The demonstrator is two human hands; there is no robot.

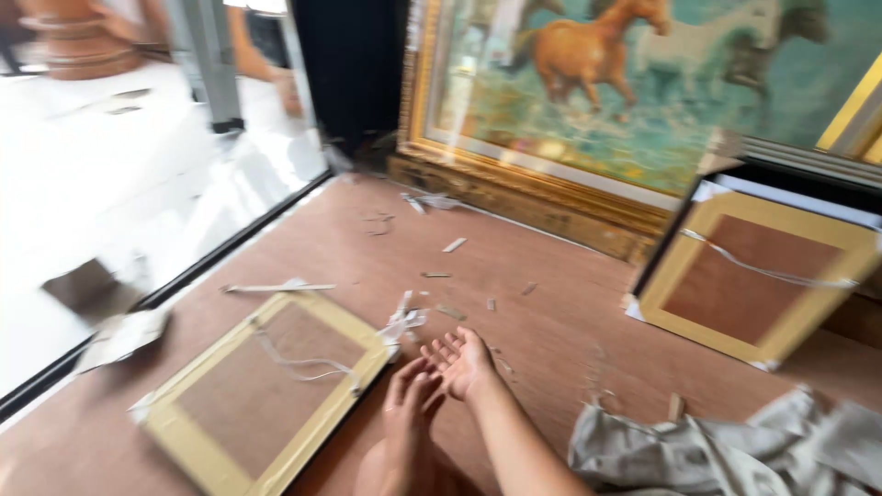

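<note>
1. Hands meet low in the middle of the head view: the right hand [462, 360] lies palm up with its fingers [444, 350] spread and empty, and the left hand [409, 404] comes in beside it, fingers loosely straight, holding nothing.
2. Both hands hover over the brown wooden floor [551, 321], the two touching or nearly so; blur hides which.
3. Just left of the hands lies a picture frame [262, 390] face down, its brown backing edged with yellow tape and crossed by a pale hanging cord [308, 365]. The left hand is close to its right corner.
4. Crumpled bits of torn tape [404, 321] sit at the frame's upper corner, just above the hands; more scraps [454, 244] are scattered farther up the floor.
5. A second taped frame [758, 280] leans at the right, well apart from the hands.
6. A large gilt-framed horse painting [597, 73] stands behind.
7. A grey cloth [726, 450] lies bunched at the lower right.
</note>
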